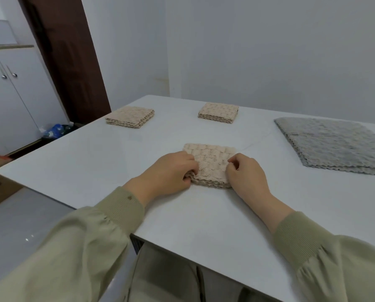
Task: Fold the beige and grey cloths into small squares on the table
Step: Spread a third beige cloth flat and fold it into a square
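Beige waffle-textured cloth (210, 164), folded to a small thick square, lies on the white bench (95, 158) between both hands: left hand (173, 171) fingers curl onto its near-left corner, right hand (245, 173) fingers pinch its right edge. Likely squaring the last fold; next, release and take the unfolded grey cloths (334, 144) beyond the right fingers. No containers hold anything.

Soft, even indoor light leaves only faint shadows on the white table (90, 162) (no harsh glare). Wide-angle distortion bends the edges; detail looks slightly soft.
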A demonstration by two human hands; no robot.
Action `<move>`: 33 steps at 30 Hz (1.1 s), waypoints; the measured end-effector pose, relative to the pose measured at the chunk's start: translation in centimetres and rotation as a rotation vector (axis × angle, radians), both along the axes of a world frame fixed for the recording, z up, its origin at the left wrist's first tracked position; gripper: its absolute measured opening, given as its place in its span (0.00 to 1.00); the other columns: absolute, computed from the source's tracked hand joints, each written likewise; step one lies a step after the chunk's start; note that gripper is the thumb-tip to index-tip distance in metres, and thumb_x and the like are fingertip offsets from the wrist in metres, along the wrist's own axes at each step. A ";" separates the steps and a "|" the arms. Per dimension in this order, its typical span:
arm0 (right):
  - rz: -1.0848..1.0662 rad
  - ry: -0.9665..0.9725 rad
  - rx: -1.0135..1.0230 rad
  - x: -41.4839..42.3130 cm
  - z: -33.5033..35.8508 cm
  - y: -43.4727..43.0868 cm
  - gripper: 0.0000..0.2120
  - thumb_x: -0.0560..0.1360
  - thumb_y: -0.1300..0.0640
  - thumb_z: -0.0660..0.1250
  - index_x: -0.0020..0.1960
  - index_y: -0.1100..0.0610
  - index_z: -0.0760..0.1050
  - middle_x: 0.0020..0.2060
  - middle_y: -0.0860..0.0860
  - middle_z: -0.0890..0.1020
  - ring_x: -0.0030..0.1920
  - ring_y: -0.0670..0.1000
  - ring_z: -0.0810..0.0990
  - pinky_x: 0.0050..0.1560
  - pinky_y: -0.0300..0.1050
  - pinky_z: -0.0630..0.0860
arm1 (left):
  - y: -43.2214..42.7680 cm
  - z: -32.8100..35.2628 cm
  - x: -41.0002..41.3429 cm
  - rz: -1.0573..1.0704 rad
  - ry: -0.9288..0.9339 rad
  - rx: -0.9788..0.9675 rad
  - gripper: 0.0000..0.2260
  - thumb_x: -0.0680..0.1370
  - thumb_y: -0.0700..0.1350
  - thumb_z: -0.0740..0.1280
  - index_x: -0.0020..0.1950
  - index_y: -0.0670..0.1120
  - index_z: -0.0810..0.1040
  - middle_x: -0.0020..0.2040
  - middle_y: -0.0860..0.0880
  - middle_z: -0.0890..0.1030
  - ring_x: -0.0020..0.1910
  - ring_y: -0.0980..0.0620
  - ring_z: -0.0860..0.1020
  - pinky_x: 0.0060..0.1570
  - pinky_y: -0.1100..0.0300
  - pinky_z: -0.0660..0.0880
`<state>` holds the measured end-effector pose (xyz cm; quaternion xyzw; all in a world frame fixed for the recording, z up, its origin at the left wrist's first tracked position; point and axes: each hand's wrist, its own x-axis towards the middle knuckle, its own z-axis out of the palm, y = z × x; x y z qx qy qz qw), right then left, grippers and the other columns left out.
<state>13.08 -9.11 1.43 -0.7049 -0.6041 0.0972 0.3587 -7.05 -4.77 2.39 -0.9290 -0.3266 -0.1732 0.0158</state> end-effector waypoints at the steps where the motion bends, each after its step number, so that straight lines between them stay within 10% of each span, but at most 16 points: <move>1: 0.010 -0.001 -0.001 -0.7 0.0 0.0 0.08 0.74 0.59 0.58 0.46 0.56 0.76 0.37 0.51 0.80 0.43 0.54 0.77 0.45 0.48 0.74 | 0.1 0.2 -0.8 0.032 0.000 -0.010 0.10 0.67 0.37 0.64 0.46 0.45 0.80 0.43 0.50 0.79 0.45 0.49 0.76 0.42 0.54 0.74; 17: 0.122 -0.173 0.024 -6.4 -0.2 -1.0 0.06 0.72 0.56 0.61 0.45 0.54 0.76 0.41 0.49 0.79 0.46 0.54 0.75 0.48 0.49 0.71 | -1.0 1.6 -8.1 0.230 0.056 -0.237 0.13 0.71 0.35 0.64 0.51 0.48 0.81 0.50 0.54 0.79 0.52 0.56 0.74 0.53 0.68 0.69; 22: 0.064 -0.169 0.297 -7.3 0.7 0.5 0.16 0.75 0.56 0.57 0.59 0.60 0.75 0.57 0.56 0.76 0.59 0.57 0.72 0.58 0.51 0.65 | 0.4 2.9 -5.4 0.291 -0.195 -0.250 0.13 0.79 0.42 0.59 0.60 0.49 0.78 0.61 0.51 0.76 0.62 0.53 0.70 0.64 0.56 0.65; 27: 0.229 -0.438 -0.229 -7.4 -1.2 1.7 0.28 0.80 0.45 0.45 0.76 0.58 0.54 0.76 0.53 0.55 0.76 0.53 0.51 0.73 0.58 0.47 | 2.2 0.0 -2.4 0.345 0.196 -0.256 0.22 0.83 0.49 0.48 0.78 0.49 0.53 0.78 0.50 0.50 0.77 0.51 0.48 0.74 0.48 0.51; 33: 0.267 -0.454 -0.277 -6.7 -1.3 1.5 0.29 0.81 0.44 0.45 0.77 0.55 0.47 0.77 0.50 0.48 0.77 0.50 0.45 0.73 0.59 0.43 | 2.2 -1.1 -3.2 0.360 0.209 -0.337 0.24 0.83 0.54 0.45 0.78 0.51 0.46 0.78 0.54 0.44 0.76 0.56 0.42 0.74 0.46 0.48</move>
